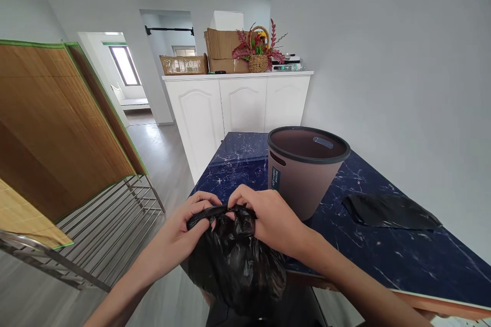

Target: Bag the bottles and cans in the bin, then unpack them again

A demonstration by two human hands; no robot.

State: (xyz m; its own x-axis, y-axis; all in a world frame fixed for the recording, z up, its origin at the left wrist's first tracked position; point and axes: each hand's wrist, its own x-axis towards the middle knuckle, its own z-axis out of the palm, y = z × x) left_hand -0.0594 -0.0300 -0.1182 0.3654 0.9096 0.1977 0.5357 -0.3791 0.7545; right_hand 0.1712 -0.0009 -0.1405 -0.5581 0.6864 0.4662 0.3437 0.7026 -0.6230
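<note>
A thin black plastic garbage bag (241, 265) hangs at the near edge of the table, bunched along its top. My left hand (192, 222) pinches that top edge from the left, thumb pressed against the fingers. On the other side my right hand (268, 212) grips the same edge, its fingers curled into the gathered plastic. Just beyond my right hand stands a brownish-pink trash can (303, 189) with a dark rim, upright, and no liner shows inside it. Farther right, a folded stack of black plastic bags (391, 211) lies flat.
The blue marbled table (368, 255) runs along a grey wall. Behind it stands a white cabinet (241, 102) bearing cardboard boxes (226, 48) and a flower basket (259, 63). To the left, a metal rack (111, 230) stands beside bamboo mats (69, 127).
</note>
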